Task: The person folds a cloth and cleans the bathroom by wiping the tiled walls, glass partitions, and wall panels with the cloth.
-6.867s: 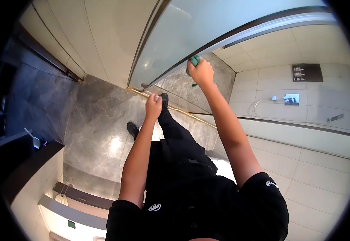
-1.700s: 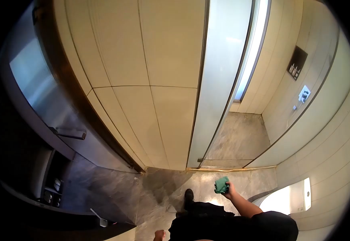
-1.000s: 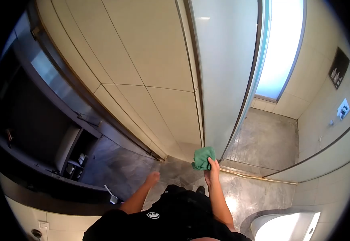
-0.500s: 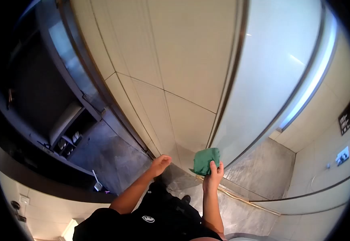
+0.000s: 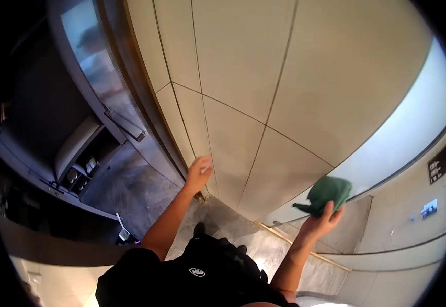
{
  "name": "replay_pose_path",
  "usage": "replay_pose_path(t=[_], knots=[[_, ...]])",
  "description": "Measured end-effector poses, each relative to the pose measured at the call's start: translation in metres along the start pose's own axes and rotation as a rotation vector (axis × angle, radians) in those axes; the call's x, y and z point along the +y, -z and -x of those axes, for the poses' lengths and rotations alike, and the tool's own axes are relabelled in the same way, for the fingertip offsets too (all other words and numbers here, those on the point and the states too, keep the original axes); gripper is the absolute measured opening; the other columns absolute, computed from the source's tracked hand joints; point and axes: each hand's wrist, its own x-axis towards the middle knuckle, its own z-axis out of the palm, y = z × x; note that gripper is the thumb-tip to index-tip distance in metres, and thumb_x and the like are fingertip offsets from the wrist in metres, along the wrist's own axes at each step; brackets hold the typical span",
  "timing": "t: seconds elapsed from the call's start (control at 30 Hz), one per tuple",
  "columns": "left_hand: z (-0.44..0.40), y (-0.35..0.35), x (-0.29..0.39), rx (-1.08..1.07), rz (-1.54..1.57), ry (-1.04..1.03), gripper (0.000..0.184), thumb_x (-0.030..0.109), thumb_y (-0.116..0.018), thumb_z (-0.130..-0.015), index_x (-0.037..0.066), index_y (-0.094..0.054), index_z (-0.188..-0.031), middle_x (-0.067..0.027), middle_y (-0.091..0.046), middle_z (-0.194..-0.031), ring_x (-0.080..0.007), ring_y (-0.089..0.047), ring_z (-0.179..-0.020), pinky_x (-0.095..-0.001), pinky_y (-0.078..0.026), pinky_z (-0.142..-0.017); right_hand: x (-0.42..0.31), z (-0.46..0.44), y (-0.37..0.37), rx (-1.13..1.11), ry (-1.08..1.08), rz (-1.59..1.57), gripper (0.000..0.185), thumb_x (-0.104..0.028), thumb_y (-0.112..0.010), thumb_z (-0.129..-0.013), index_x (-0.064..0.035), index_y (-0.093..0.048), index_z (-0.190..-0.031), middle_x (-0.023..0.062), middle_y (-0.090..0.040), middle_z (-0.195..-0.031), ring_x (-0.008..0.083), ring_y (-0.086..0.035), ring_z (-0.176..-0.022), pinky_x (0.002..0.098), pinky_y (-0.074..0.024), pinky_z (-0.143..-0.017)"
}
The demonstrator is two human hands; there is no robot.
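Observation:
My right hand (image 5: 322,224) is shut on a folded green cloth (image 5: 329,194), thumb in front. It holds the cloth up at the lower right, before the pale frosted panel, and one corner of the cloth sticks out to the left. My left hand (image 5: 199,173) is raised beside the beige tiled wall (image 5: 233,148), near the wall's left end. Its fingers are loosely bent and apart, with nothing visible in them. I cannot tell whether they touch the tiles.
A door with a dark handle (image 5: 126,127) stands at the left, a blurred figure showing in its glass. Beyond it are a low cabinet with open shelves (image 5: 82,174) and a white-handled brush (image 5: 122,227). At right, a gold-coloured threshold strip (image 5: 276,234) crosses the grey floor.
My right hand has moved right with the green cloth, now farther from my left hand. My left hand has risen slightly. The view has shifted, with more tiled wall showing.

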Motion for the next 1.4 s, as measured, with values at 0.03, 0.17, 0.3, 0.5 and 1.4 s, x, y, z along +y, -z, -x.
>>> replay_pose_path(t=[0.03,0.17,0.3,0.5,1.4], knots=[[-0.016,0.008,0.009,-0.002,-0.036,-0.115,0.037,0.003,-0.064,-0.084,0.006,-0.053,-0.12,-0.0073,-0.053,-0.121,-0.0184,-0.051,-0.115,-0.0331,-0.045,-0.094,-0.005,-0.002,-0.015,0.052,0.083,0.098,0.044,-0.011,-0.062,-0.088,0.0022,-0.046,-0.127,0.0123,-0.054,-0.118,0.0215,-0.057,-0.101,0.0335,-0.0489,-0.086],[-0.07,0.032,0.067,0.189,-0.094,-0.444,0.061,0.007,-0.068,-0.08,0.004,-0.043,-0.136,-0.019,-0.035,-0.142,-0.0317,-0.04,-0.13,-0.0385,-0.039,-0.102,-0.019,-0.017,-0.052,0.15,0.305,0.356,0.041,-0.009,-0.064,-0.088,0.005,-0.049,-0.124,0.0116,-0.056,-0.117,0.0192,-0.057,-0.099,0.0309,-0.0486,-0.083],[-0.109,0.029,0.078,0.285,-0.161,-0.548,0.076,0.015,-0.073,-0.079,0.004,-0.032,-0.143,-0.0219,-0.021,-0.151,-0.0347,-0.021,-0.141,-0.0418,-0.022,-0.112,-0.027,-0.027,-0.077,0.217,0.339,0.53,0.044,-0.014,-0.072,-0.083,0.0052,-0.055,-0.118,0.013,-0.06,-0.109,0.0189,-0.058,-0.093,0.03,-0.0497,-0.081],[-0.115,0.02,0.084,0.192,-0.214,-0.593,0.08,0.022,-0.069,-0.083,0.007,-0.024,-0.147,-0.0245,-0.008,-0.153,-0.0402,-0.013,-0.141,-0.0453,-0.023,-0.111,-0.03,-0.036,-0.084,0.169,0.372,0.69,0.052,-0.023,-0.073,-0.083,0.0066,-0.054,-0.121,0.015,-0.06,-0.111,0.0204,-0.06,-0.093,0.0303,-0.0524,-0.076],[-0.108,0.028,0.093,0.13,-0.182,-0.56,0.081,0.02,-0.07,-0.082,0.008,-0.025,-0.148,-0.023,-0.01,-0.154,-0.0359,-0.021,-0.14,-0.042,-0.024,-0.111,-0.039,-0.038,-0.073,-0.058,0.341,0.568,0.037,-0.004,-0.064,-0.087,0.0064,-0.055,-0.122,0.0125,-0.063,-0.111,0.0151,-0.058,-0.097,0.0273,-0.047,-0.087]])
